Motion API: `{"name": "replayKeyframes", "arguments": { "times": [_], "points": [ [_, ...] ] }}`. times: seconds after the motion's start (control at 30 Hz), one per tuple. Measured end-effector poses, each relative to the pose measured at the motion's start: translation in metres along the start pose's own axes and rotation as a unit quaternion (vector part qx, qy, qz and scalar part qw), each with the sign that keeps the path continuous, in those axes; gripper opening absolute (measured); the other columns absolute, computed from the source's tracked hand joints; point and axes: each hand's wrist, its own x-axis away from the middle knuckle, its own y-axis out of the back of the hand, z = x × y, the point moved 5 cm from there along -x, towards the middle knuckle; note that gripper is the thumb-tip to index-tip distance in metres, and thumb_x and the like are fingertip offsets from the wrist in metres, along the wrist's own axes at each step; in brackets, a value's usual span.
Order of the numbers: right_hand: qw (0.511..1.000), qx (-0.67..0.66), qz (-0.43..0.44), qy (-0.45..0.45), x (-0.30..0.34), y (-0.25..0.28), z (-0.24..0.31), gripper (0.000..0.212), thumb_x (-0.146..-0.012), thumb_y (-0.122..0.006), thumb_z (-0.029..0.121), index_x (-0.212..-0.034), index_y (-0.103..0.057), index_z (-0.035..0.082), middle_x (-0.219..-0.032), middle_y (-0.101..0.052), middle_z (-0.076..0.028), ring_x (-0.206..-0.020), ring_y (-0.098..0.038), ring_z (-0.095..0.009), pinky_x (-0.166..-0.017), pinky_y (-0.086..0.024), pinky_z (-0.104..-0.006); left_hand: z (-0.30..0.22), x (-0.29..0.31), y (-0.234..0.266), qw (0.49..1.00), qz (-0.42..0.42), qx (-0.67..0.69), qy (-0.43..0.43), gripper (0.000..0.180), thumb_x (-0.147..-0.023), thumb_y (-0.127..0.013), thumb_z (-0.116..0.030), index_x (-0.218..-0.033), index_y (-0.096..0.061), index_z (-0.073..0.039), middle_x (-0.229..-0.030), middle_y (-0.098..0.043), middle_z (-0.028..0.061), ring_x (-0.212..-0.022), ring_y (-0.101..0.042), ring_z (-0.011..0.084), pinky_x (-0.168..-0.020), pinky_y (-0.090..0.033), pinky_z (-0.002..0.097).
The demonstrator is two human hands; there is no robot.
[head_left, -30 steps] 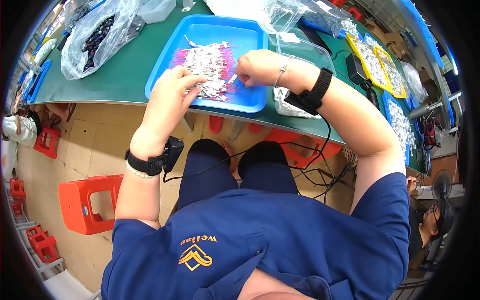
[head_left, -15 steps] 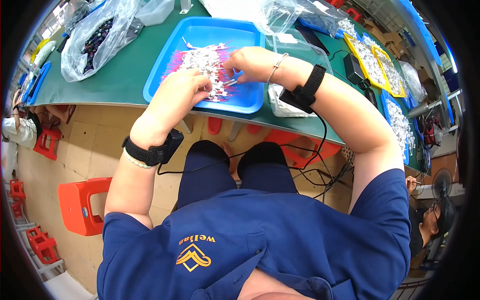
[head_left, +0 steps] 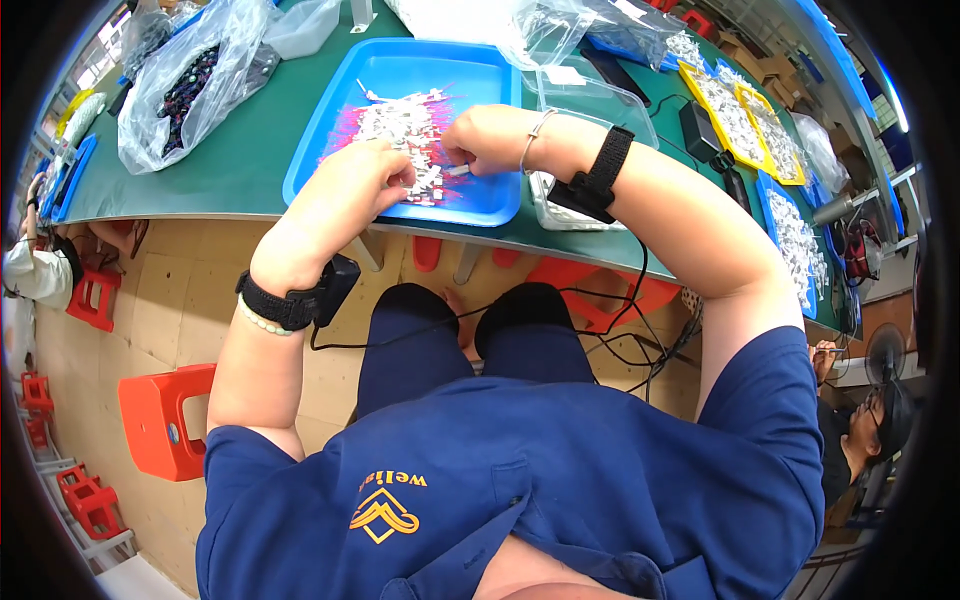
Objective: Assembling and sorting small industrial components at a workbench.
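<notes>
White slender small parts (head_left: 385, 118) with pink, wire-like ends lie in one dense heap under and between the two hands. The left hand (head_left: 348, 185) is curled narrow, its fingertips down at the near part of the heap; whether it pinches anything I cannot tell. Along the heap's right side, the right hand (head_left: 487, 138) has its thumb and fingers drawn close together. A short white piece (head_left: 458, 171) shows just below its fingertips, though whether it is gripped is unclear.

Around the heap is a shallow blue plastic tray (head_left: 440, 65). Just right of the right hand, partly beneath that forearm, a clear plastic box (head_left: 541, 203) has white contents. These stand on a green-topped bench (head_left: 220, 190).

Farther off, to the left of the left hand, a crumpled clear plastic bag (head_left: 142, 128) holds dark, purplish small pieces (head_left: 185, 105). Well to the right of the right hand, a yellow plastic tray (head_left: 757, 161), a second yellow tray (head_left: 791, 181) and a long blue tray (head_left: 766, 197) hold many white parts.
</notes>
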Motion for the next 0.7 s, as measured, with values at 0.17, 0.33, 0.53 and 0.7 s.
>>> {"name": "replayKeyframes", "arguments": {
  "times": [0.17,0.33,0.53,0.7],
  "points": [
    [1.0,-0.004,0.005,0.02,0.004,0.004,0.001,0.011,-0.067,-0.068,0.003,-0.077,-0.065,0.005,-0.074,-0.065,-0.012,-0.073,-0.065,-0.032,-0.065,-0.051,-0.0396,0.007,0.001,0.006,0.999,0.025,0.01,0.018,0.011,-0.082,-0.067,-0.005,-0.093,-0.067,-0.001,-0.086,-0.062,0.0126,-0.084,-0.062,0.0297,-0.076,-0.05,0.0376],
    [0.999,0.015,0.01,0.028,0.005,0.007,0.002,0.008,-0.066,-0.068,0.001,-0.073,-0.065,0.004,-0.072,-0.065,-0.013,-0.071,-0.064,-0.032,-0.063,-0.051,-0.0388,0.005,0.002,0.016,0.998,0.028,0.016,0.047,0.012,-0.084,-0.066,-0.004,-0.095,-0.067,0.0,-0.087,-0.061,0.0128,-0.083,-0.062,0.0281,-0.075,-0.049,0.0359],
    [0.998,-0.023,-0.045,0.046,0.019,0.035,-0.003,0.012,-0.068,-0.065,0.002,-0.08,-0.067,0.004,-0.075,-0.065,-0.012,-0.072,-0.064,-0.03,-0.066,-0.051,-0.0377,0.008,0.008,0.029,0.992,-0.042,0.091,0.08,0.009,-0.089,-0.064,-0.004,-0.096,-0.067,0.001,-0.088,-0.065,0.0073,-0.078,-0.06,0.0175,-0.071,-0.048,0.0286],
    [0.998,-0.033,-0.055,-0.016,0.035,0.052,-0.008,0.015,-0.079,-0.068,0.012,-0.091,-0.07,0.003,-0.079,-0.066,-0.012,-0.074,-0.065,-0.026,-0.067,-0.051,-0.0355,0.025,0.011,0.012,0.923,-0.094,0.321,0.19,0.011,-0.094,-0.063,-0.008,-0.096,-0.065,0.002,-0.087,-0.068,0.0025,-0.078,-0.059,0.0076,-0.071,-0.047,0.0242]
  ]
}}
